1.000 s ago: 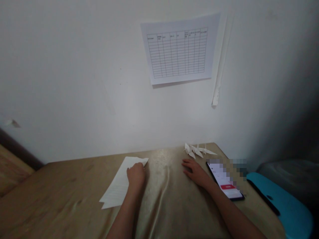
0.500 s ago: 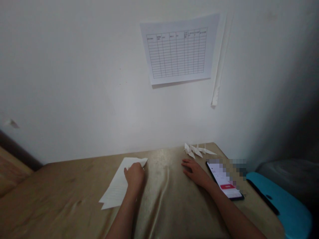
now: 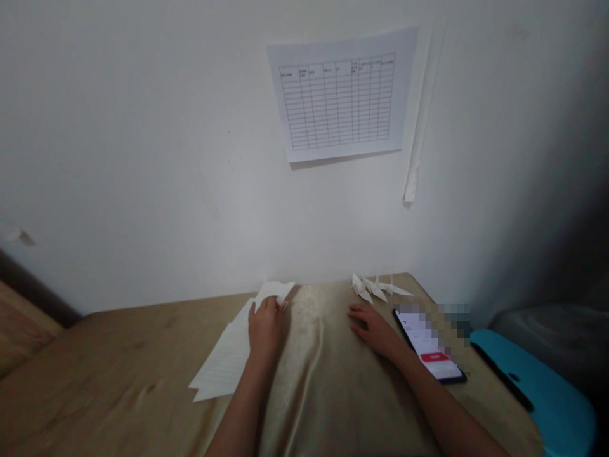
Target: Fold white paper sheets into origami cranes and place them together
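My left hand is closed on the far corner of the top white sheet, lifting it off a small stack of white paper that lies on the tan cloth-covered table. Fingers and thumb pinch the sheet's edge. My right hand rests flat on the cloth with its fingers stretched out and nothing in it. It lies between the folded white paper cranes near the wall and a phone with a lit screen.
A printed grid sheet is taped to the white wall above the table. A white cable duct runs down the wall. A turquoise stool or seat stands to the right of the table.
My left hand has moved away from me toward the wall, raising and sliding the top sheet's corner off the stack. My right hand has stayed where it was.
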A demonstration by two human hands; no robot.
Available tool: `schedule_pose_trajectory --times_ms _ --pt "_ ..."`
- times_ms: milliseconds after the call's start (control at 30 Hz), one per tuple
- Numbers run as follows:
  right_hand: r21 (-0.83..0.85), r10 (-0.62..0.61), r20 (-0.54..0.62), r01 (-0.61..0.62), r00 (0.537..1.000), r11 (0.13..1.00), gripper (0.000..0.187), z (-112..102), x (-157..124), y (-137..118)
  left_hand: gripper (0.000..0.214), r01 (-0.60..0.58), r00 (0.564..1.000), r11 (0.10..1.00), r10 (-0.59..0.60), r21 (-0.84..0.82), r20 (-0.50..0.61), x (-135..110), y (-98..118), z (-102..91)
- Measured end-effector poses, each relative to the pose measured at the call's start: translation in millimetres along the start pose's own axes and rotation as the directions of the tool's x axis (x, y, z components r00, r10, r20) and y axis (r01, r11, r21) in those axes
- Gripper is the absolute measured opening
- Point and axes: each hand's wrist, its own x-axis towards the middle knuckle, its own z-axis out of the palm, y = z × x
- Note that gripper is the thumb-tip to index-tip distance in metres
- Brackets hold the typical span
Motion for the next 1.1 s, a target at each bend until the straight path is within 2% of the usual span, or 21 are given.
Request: schedule_pose_trajectory --times_ms 100,200,300,367,500,633,733,800,867,967,1033,1100 --pt "0.002 0.018 -0.062 -0.018 0.998 1.000 0.035 -0.9 -0.3 -0.4 0.030 -0.090 0.995 0.991 0.094 -0.104 0.039 -1.8 9.5 7.7" --pt "0.030 0.019 -0.135 -0.016 0.991 0.999 0.035 -1.0 0.2 0.5 0.026 -0.240 0.969 0.949 0.247 -0.204 0.007 -6.7 20.0 16.5" --pt "0.064 -0.007 -0.209 0.021 0.978 0.998 0.034 -0.9 0.9 1.2 0.021 -0.415 0.903 0.862 0.429 -0.291 -0.020 -12.6 29.4 26.6" --pt "0.077 -0.021 -0.265 0.043 0.964 0.996 0.034 -1.5 1.1 0.8 0.018 -0.482 0.856 0.801 0.518 -0.355 0.008 -16.5 35.3 33.8" --pt "0.073 -0.041 -0.324 0.068 0.945 0.995 0.036 -2.7 0.7 -1.1 0.010 -0.492 0.755 0.694 0.641 -0.525 0.140 -23.8 46.2 45.1" --pt "0.034 -0.088 -0.232 0.099 0.969 0.994 0.042 2.0 -0.8 -2.1 0.011 -0.429 0.685 0.646 0.689 -0.631 0.239 -29.0 53.4 46.9" --pt "-0.047 -0.092 -0.094 0.088 0.991 0.995 0.050 9.6 -2.3 -1.7 0.015 -0.400 0.685 0.637 0.685 -0.659 0.247 -31.3 55.6 46.0" --pt "-0.118 -0.083 -0.005 0.082 0.996 0.990 0.052 13.6 -3.2 -1.1 0.020 -0.387 0.715 0.651 0.659 -0.653 0.234 -32.6 56.3 47.6" --pt "-0.189 -0.083 0.050 0.091 0.995 0.978 0.049 15.2 -3.5 -0.4 0.028 -0.384 0.761 0.717 0.603 -0.581 0.240 -34.1 57.0 51.4" --pt "-0.267 -0.096 0.059 0.109 0.994 0.958 0.042 13.6 -2.6 1.1 0.045 -0.393 0.825 0.855 0.490 -0.338 0.281 -36.8 58.1 57.5" --pt "-0.297 -0.113 0.040 0.120 0.993 0.947 0.039 12.3 -1.5 2.6 0.051 -0.427 0.821 0.869 0.488 -0.249 0.295 -38.7 58.7 59.6" --pt "-0.321 -0.138 0.011 0.134 0.990 0.937 0.036 13.5 -0.3 3.9 0.048 -0.469 0.797 0.849 0.525 -0.243 0.299 -40.8 59.9 59.9"
